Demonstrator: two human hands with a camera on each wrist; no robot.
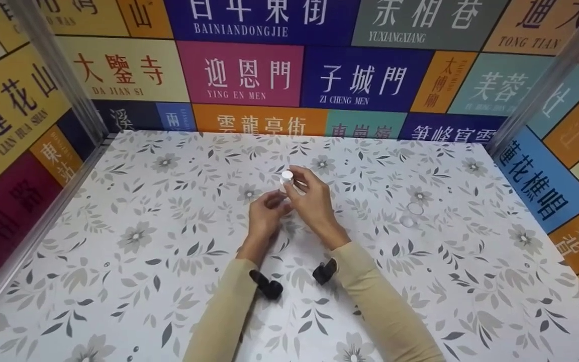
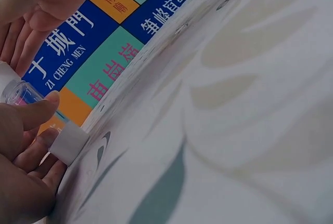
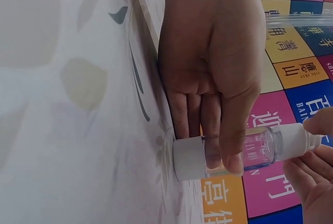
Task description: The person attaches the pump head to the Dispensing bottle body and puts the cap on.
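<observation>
A small clear bottle (image 3: 258, 146) with a white base (image 3: 188, 159) and a white cap (image 3: 293, 141) stands upright between the hands, its base close over the table. My left hand (image 1: 265, 216) grips the clear body just above the base, thumb on one side and fingers behind it. With thumb and fingers, my right hand (image 1: 314, 198) pinches the white cap at the top. Seen from the head, the flat white top of the cap shows at the right fingertips, while the hands hide most of the body. In the left wrist view, the white base (image 2: 70, 143) shows below the left fingers.
A small clear round piece (image 1: 408, 221) lies on the flower-patterned table (image 1: 169, 301), right of the hands. Panels with large printed characters (image 1: 242, 75) stand along the back and both sides. Clear posts (image 1: 71, 70) rise at the back corners. Each wrist carries a black camera (image 1: 324, 271).
</observation>
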